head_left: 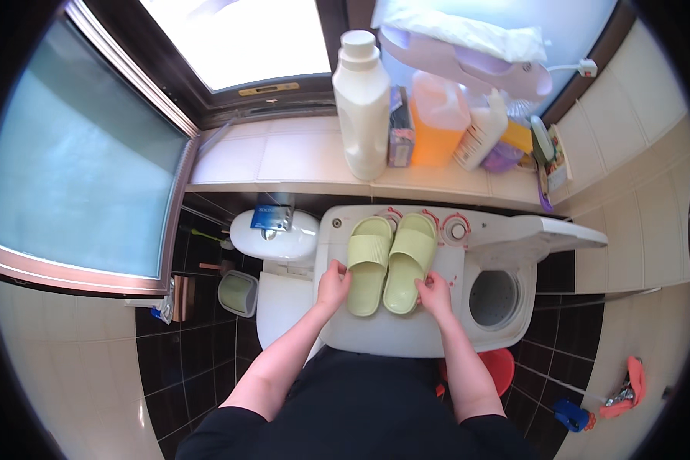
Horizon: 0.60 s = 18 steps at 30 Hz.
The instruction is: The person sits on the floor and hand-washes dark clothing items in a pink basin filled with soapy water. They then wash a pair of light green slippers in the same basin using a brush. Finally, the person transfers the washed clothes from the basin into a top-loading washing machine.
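Washer (341, 333), fingers (425, 287) nearly closed on slippers (367, 280)

Before me, two light-green slippers (369, 264) lie side by side, soles down, toes pointing away, on the white washer (383, 339).

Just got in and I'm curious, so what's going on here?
A person's left hand is at the outer edge of the left green slipper, the right hand at that of the right green slipper. They're side by side above a washing machine with its lid open; whether they rest on it is unclear.
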Available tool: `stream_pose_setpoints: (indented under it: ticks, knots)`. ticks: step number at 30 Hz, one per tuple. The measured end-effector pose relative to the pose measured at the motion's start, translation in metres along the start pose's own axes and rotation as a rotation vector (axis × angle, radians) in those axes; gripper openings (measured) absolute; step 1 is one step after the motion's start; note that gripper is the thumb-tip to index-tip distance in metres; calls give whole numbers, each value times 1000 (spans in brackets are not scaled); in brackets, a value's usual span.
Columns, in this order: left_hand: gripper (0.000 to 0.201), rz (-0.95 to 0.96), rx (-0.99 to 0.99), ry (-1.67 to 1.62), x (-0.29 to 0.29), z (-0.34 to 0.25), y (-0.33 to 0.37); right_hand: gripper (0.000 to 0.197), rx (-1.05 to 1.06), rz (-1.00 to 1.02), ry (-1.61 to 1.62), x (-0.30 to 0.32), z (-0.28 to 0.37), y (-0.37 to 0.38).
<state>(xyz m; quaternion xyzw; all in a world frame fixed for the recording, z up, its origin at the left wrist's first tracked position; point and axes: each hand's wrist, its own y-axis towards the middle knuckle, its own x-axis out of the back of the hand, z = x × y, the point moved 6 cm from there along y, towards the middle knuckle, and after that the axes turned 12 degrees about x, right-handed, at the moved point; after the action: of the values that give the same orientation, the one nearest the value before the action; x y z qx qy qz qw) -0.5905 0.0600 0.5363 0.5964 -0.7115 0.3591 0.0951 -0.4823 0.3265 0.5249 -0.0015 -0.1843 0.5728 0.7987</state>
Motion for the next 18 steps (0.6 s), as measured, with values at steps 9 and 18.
stream_pose_setpoints:
  ticks: [9,18]
  knots:
    - [19,-88,57,-190,146,-19,6,24,-82,76,198,-60,122,-23]
    - [14,-220,-33,-342,242,-45,75,36,263,218,40,-149,234,71]
